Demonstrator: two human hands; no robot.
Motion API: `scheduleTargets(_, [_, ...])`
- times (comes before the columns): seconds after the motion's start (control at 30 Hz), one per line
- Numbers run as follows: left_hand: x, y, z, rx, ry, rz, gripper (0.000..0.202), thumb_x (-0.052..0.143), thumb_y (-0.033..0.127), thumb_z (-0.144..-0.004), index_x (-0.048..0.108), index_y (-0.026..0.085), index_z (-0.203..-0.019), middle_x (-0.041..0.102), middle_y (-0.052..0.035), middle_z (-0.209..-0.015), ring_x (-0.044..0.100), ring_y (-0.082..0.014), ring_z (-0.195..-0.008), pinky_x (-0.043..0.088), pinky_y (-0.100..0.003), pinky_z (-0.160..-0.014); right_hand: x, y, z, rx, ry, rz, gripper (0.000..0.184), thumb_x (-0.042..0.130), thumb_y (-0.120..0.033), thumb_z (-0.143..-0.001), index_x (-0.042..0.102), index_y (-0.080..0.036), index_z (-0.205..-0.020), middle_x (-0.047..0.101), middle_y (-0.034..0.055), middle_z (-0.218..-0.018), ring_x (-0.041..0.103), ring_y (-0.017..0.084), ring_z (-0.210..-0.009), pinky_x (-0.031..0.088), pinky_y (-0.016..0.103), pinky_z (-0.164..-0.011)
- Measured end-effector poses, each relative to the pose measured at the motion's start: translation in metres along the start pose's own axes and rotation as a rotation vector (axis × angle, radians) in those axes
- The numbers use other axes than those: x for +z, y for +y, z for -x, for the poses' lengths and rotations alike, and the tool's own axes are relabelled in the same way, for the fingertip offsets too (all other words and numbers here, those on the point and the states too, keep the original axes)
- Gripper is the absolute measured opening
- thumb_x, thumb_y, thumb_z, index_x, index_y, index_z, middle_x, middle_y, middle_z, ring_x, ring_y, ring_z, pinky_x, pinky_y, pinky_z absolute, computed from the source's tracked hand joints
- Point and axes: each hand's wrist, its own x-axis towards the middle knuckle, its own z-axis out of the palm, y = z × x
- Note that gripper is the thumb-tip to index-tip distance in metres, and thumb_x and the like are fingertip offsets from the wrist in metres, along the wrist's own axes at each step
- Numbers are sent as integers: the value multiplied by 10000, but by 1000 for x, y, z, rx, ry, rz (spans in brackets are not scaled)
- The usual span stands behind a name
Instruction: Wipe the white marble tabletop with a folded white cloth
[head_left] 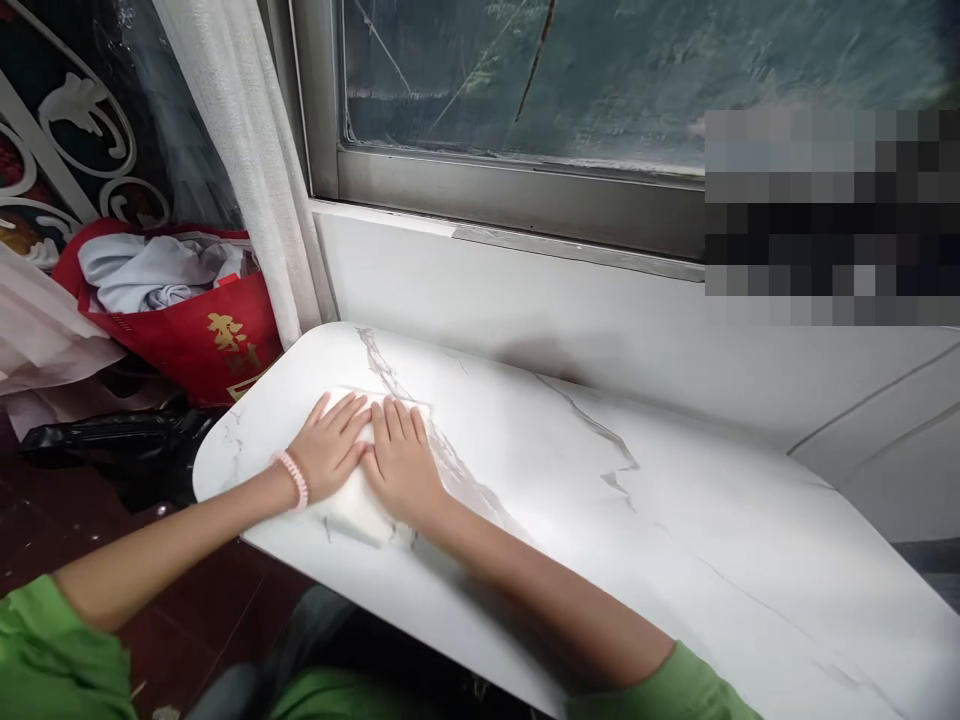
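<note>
A white cloth (358, 510) lies flat near the left end of a white marble-patterned tabletop (637, 520). My left hand (330, 445), with a pink bead bracelet (294, 478) on its wrist, rests on the cloth with fingers stretched out flat. Right beside it, my right hand (403, 455) also presses flat on the cloth, fingers extended and side by side. Both hands touch each other at the fingers. Green sleeves cover my upper arms.
A window (525, 80) with a grey metal frame runs behind the table above a white wall. A white curtain (247, 160) hangs at the left. On the dark red floor stand a red bag (202, 335) with clothes and a black bag (120, 440).
</note>
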Motion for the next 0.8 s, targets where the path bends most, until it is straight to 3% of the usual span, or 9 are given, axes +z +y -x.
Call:
scheduleTargets(0.23, [-16,58,42,37,28,-4,554,327,249,-921,266,132,-1459,370,-143,-1458,260,-277,-1383,171,-542,-1135,-15,-5,63,-109,-25,-73,582,319,-273,-924,283,0,-1437,240,190,-1512,132,308,-1417,157,538,-1149])
scheduleTargets(0.43, [-14,60,33,0,8,-37,491,281,218,-936,350,89,-1405,380,-143,-1453,261,-247,-1385,158,-518,-1140,-16,3,58,-142,-14,-82,587,343,-289,-925,295,12,-1427,269,209,-1498,170,317,-1407,183,538,-1142])
scheduleTargets(0.57, [-2,39,-8,23,-51,-2,489,272,247,-934,371,95,-1388,392,-132,-1448,267,-238,-1383,144,-509,-1143,-14,23,27,-40,-36,-14,587,347,-274,-921,306,39,-1416,274,235,-1488,194,335,-1398,156,526,-1142])
scheduleTargets(0.7, [18,12,-84,3,-134,24,508,292,245,-914,352,91,-1394,367,-125,-1464,267,-231,-1383,129,-486,-1146,-14,67,-27,92,-48,70,577,360,-251,-908,330,46,-1402,322,231,-1470,257,329,-1376,146,479,-1138])
scheduleTargets(0.8, [31,-5,-144,-24,-164,40,494,306,256,-915,366,94,-1379,344,-116,-1479,250,-224,-1389,103,-473,-1150,-14,108,-68,124,37,98,545,332,-208,-896,347,0,-1400,370,179,-1458,293,279,-1358,166,431,-1128])
